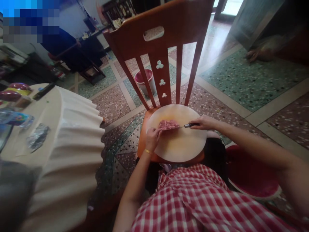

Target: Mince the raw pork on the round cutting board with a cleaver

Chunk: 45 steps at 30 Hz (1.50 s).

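My right hand [205, 123] is wrapped round the black handle of a knife [188, 125]. Its blade reaches left along the near side of a heap of chopped raw meat [168, 124]. At the blade's far end, my left hand [152, 138] is closed with its fingertips on the blade, close to the meat. Both knife and meat are on a round, pale cutting board [180, 149], yellowish in the middle. The board lies on the seat of a wooden chair [142, 141] in front of me.
To the left stands a table with a cream cloth [74, 135], bearing crumpled foil [38, 137] and packages. A red-lined bucket [145, 80] is behind the chair. Another red-lined tub [251, 170] sits by my right side. A person in dark clothes [60, 42] is at the back left.
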### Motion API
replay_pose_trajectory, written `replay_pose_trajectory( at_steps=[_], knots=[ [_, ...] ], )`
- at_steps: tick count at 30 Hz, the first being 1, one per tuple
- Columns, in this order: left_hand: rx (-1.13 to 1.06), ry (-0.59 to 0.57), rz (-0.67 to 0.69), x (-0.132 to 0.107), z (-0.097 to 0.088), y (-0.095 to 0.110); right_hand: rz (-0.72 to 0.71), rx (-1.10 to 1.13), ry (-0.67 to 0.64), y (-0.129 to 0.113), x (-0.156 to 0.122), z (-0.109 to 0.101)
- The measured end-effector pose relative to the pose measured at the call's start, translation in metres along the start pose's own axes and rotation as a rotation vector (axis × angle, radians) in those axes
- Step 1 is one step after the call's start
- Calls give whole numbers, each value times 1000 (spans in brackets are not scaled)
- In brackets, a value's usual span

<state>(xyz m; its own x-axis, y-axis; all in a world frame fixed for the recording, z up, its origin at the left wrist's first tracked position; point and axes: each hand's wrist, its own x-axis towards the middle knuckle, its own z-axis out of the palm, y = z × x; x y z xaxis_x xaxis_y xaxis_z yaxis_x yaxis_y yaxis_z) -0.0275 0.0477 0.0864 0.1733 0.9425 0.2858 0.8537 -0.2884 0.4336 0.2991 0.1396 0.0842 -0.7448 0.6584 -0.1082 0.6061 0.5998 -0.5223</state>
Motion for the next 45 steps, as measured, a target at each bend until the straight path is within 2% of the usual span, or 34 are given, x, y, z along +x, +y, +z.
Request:
replay_pose_trajectory(
  at_steps=[3, 5, 8, 12, 15, 18, 20, 22, 23, 24, 26, 28, 29, 32, 34, 36, 38, 40, 45],
  knots=[
    [-65, 152, -44, 22, -5, -5, 185, 321, -147, -1, 12, -8],
    [-120, 237, -88, 23, -7, -4, 352, 608, -295, 1, 15, -6],
    [-228, 232, -192, 1, -2, 2, 530, 948, -381, 5, 8, 7],
    [-460, 154, -367, -47, 25, 10, 580, 1106, -310, -9, -10, 16],
    [-556, 122, -424, -72, 46, 14, 494, 1047, -115, -46, -22, 7],
    [-580, 128, -420, -83, 59, 17, 336, 794, 197, -96, -35, 5],
    [-582, 146, -413, -85, 64, 17, 295, 541, 408, -124, -40, 20],
    [-573, 163, -403, -86, 67, 16, 277, 322, 566, -140, -42, 48],
    [-565, 168, -394, -87, 69, 16, 300, 262, 583, -143, -41, 63],
    [-554, 172, -384, -88, 70, 15, 348, 233, 544, -143, -39, 77],
    [-535, 173, -364, -89, 72, 13, 456, 223, 406, -141, -34, 92],
    [-531, 175, -364, -89, 73, 11, 477, 230, 350, -143, -30, 87],
    [-538, 175, -373, -90, 74, 10, 440, 232, 374, -146, -29, 79],
    [-577, 175, -412, -90, 74, 8, 265, 230, 542, -166, -26, 56],
    [-594, 171, -419, -90, 75, 8, 231, 205, 613, -174, -22, 56],
    [-593, 174, -423, -90, 74, 8, 311, 166, 532, -174, -17, 68],
    [-594, 182, -431, -89, 74, 8, 426, 142, 372, -169, -13, 79],
    [-600, 183, -438, -89, 73, 8, 469, 144, 310, -166, -12, 80],
    [-629, 179, -482, -89, 74, 7, 257, 139, 591, -175, -15, 63]
  ],
)
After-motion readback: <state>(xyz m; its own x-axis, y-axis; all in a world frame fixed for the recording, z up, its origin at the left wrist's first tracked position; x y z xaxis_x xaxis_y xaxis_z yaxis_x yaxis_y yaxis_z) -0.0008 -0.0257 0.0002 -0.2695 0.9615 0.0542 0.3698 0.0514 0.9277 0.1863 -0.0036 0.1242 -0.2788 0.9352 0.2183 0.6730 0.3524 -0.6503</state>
